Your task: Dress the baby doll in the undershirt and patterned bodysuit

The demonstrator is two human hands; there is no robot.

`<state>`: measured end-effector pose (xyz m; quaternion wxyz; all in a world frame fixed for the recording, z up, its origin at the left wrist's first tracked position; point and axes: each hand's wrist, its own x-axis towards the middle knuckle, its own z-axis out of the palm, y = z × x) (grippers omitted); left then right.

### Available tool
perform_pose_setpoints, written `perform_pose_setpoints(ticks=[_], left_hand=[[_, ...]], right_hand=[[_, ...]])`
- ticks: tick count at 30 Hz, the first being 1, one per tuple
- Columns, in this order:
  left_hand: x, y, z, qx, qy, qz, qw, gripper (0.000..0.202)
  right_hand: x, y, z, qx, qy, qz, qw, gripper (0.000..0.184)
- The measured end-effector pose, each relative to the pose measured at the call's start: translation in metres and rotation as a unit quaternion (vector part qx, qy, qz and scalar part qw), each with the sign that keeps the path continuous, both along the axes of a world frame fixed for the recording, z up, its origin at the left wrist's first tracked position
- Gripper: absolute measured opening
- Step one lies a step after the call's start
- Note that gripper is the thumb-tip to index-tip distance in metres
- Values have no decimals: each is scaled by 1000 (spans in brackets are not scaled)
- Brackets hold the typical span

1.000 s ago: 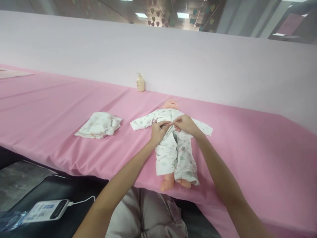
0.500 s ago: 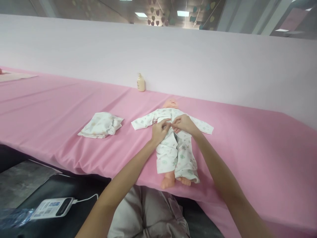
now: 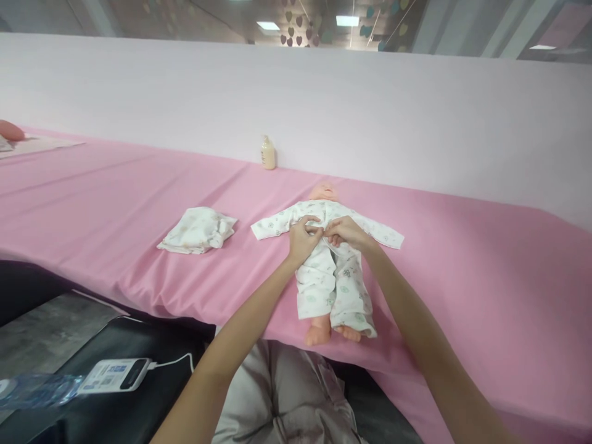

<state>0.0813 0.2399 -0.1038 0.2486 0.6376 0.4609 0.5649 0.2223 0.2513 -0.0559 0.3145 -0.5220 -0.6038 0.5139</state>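
Observation:
A baby doll [image 3: 319,331] lies on its back on the pink cover, feet toward me. It wears a white printed baby top [image 3: 283,222] with the sleeves spread out, and matching trousers [image 3: 352,288]. My left hand [image 3: 304,240] is at the front of the top near the doll's belly, thumb and finger pinched together on the cloth. Meeting it there, my right hand [image 3: 346,233] also pinches the front of the top with curled fingers. The small piece between the fingertips is hidden. A thin loose edge or tie shows just below my right hand.
A folded white cloth [image 3: 198,230] lies left of the doll. A pump bottle [image 3: 267,153] stands by the white wall [image 3: 185,92]. On a black seat [image 3: 152,336] at lower left are a white power bank [image 3: 115,375] with a cable and a clear plastic bottle [image 3: 41,390].
The view has shifted slightly, so everything sits a little further right. Both hands stay at the front of the top, fingers still pinched, with only small finger movement.

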Motion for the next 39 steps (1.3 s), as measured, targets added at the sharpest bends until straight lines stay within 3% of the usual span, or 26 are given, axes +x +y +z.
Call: perform_pose_setpoints(ticks=[10,13,15,17,20,22,25,28,30,33,35,37,39], left_hand=[[2,6,-7,-40,-113,-61,991,21],[-4,6,-4,1,-76,-67,995,16],[-14,4,-2,86,19,-55,995,14],[-25,2,0,196,160,-39,967,22],[-40,3,-1,312,337,-56,887,35],[-44,5,-4,341,391,-69,852,37],[-43,7,-10,357,408,-57,838,32],[-39,6,-13,360,387,-48,848,27],[-36,4,-11,340,354,-31,871,27],[-30,-4,-3,254,238,6,937,30],[-23,-11,3,185,117,28,975,33],[-16,-19,8,142,33,29,989,36],[-11,-26,8,133,43,-26,990,37]], right_hand=[[14,11,-2,-47,79,-5,996,9],[14,8,1,4,24,-40,999,11],[14,0,0,55,-31,-89,994,14],[16,-14,-6,133,-84,-131,979,16],[25,-40,-22,313,-131,-148,929,15],[36,-56,-36,411,-156,-145,886,13],[53,-71,-57,448,-205,-132,860,18],[62,-72,-67,427,-233,-140,862,27],[62,-71,-64,413,-250,-146,863,23],[53,-73,-45,377,-235,-169,880,18],[44,-75,-29,354,-177,-225,890,18],[34,-78,-19,350,-130,-275,886,18],[24,-81,-17,381,-156,-254,875,16]])
